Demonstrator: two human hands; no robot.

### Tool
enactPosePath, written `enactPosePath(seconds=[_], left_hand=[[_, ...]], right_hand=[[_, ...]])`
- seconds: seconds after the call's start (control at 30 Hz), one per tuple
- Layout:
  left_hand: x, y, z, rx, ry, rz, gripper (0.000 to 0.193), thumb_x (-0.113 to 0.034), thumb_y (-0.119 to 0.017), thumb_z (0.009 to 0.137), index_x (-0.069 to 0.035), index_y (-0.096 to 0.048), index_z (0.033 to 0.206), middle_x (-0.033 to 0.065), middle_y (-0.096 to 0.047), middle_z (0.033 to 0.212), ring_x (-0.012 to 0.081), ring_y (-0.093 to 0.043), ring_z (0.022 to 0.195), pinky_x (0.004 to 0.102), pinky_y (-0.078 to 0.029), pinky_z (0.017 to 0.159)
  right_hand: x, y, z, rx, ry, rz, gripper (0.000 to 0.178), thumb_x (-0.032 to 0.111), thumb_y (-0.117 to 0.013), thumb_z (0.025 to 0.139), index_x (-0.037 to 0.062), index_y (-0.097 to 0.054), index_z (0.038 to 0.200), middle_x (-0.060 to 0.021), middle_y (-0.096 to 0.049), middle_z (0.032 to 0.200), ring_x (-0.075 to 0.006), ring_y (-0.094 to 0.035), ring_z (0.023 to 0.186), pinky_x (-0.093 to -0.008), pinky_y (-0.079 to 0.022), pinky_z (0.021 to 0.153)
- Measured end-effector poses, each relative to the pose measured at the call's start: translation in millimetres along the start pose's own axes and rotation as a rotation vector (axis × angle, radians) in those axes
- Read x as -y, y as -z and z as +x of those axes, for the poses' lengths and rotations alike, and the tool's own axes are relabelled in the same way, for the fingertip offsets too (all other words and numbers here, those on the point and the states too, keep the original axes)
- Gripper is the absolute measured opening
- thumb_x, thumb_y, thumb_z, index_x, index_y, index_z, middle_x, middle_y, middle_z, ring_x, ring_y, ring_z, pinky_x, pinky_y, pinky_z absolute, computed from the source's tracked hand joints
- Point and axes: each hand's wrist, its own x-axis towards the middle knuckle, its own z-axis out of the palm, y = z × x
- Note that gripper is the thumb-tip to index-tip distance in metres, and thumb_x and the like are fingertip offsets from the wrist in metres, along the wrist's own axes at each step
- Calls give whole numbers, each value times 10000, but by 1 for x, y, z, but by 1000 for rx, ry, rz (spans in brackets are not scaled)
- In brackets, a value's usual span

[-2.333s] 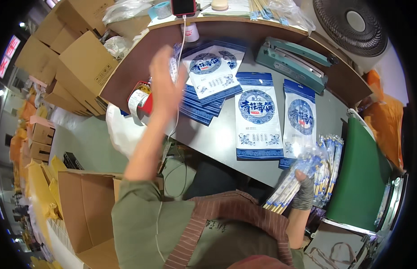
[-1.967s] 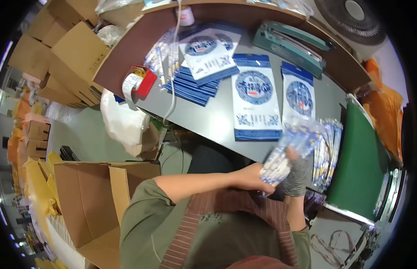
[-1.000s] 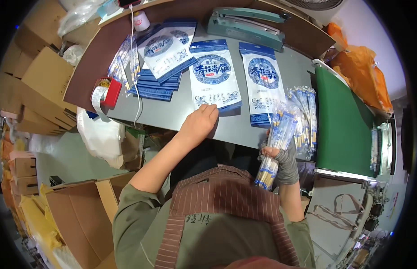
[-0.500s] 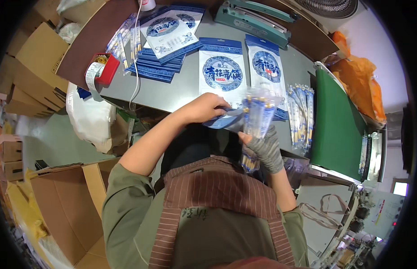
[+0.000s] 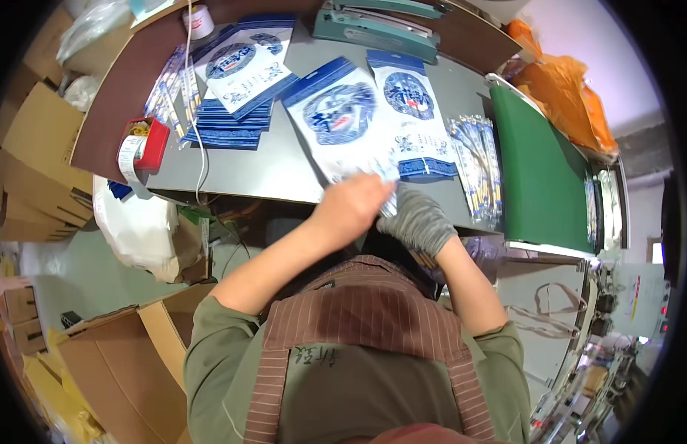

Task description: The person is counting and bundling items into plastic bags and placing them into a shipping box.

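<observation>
Above the near edge of the grey table (image 5: 266, 174), a white-and-blue bag (image 5: 337, 118) lies aslant, its near end at the left hand (image 5: 356, 206), whose fingers look closed, pinching that edge, though motion blurs them. From my distant seat I see the gloved right hand (image 5: 420, 220) close beside it, with stick ends (image 5: 425, 259) showing beneath; I cannot tell how its fingers stand. A second bag (image 5: 410, 96) lies just right, wrapped sticks (image 5: 476, 170) farther right, stacked bags (image 5: 229, 129) to the left, a teal sealer (image 5: 377, 33) on the far side. My worry: a thin edge grip could let the bag slip, and stick tips catching its film could tear or crease it.
</observation>
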Motion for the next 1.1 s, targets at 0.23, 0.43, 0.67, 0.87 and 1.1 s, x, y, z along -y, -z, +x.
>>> enactPosePath(seconds=[0.23,0.43,0.67,0.87,1.1], left_hand=[[-31,28,-40,269,268,-569,182,-57,-634,837,-68,-693,1008,90,-597,730,235,-593,643,340,-465,576],[-56,40,-27,533,377,-652,184,-94,-596,889,-45,-662,1054,68,-691,859,191,-665,721,283,-522,671],[-51,139,99,28,-15,328,268,-47,-681,772,-45,-593,1025,135,-610,886,327,-603,759,369,-485,640],[0,179,136,119,474,-21,186,-55,-609,796,24,-584,963,106,-626,750,193,-593,604,328,-482,574],[40,192,181,248,558,-364,181,-38,-608,832,-4,-621,1009,9,-613,796,74,-563,707,220,-462,629]], right_hand=[[-35,-80,-129,-83,-56,1301,430,269,-684,816,48,-546,1158,-20,-630,933,-189,-609,774,-321,-498,680],[26,-10,-96,-181,11,73,500,555,-659,782,85,-639,949,-107,-619,643,-303,-603,615,-349,-486,599],[80,136,-7,-883,257,25,341,49,-642,811,105,-597,1145,-92,-591,674,-160,-561,553,-278,-466,546],[84,190,23,-573,357,297,164,124,-614,839,59,-686,971,-114,-665,712,-157,-632,569,-286,-527,608],[74,239,77,-492,250,583,140,122,-564,906,64,-670,976,15,-593,654,-44,-542,507,-172,-451,451]])
